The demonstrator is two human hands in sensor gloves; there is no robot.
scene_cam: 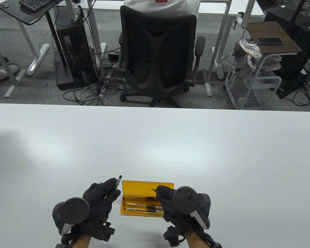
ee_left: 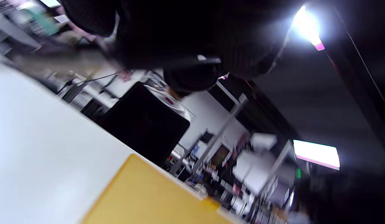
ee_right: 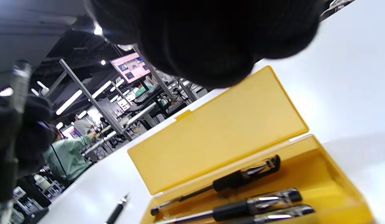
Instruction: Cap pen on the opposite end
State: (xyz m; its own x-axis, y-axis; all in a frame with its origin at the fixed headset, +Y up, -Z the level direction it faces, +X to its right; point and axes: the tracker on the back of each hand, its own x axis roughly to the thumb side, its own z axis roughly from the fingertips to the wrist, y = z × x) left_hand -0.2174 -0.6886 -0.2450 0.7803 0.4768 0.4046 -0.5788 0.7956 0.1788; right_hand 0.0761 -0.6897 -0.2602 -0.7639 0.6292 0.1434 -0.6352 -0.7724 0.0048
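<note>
My left hand (scene_cam: 113,187) grips a pen (scene_cam: 118,179) whose silvery end sticks up and to the right out of the fingers, just left of the case. In the right wrist view the pen (ee_right: 20,77) stands nearly upright in that hand at the left edge. My right hand (scene_cam: 159,192) hovers over the case's right part and pinches a small dark piece, apparently the pen cap (scene_cam: 153,190). The two hands are apart, with the case's left half between them. The left wrist view is blurred and shows only dark gloved fingers (ee_left: 192,77).
An open yellow pen case (scene_cam: 147,185) lies near the table's front edge, its lid (ee_right: 217,130) tilted back. Three black-grip pens (ee_right: 242,177) lie inside. A dark pen-like tip (ee_right: 117,210) shows on the table by the case's left corner. An office chair (scene_cam: 160,51) stands beyond the far edge.
</note>
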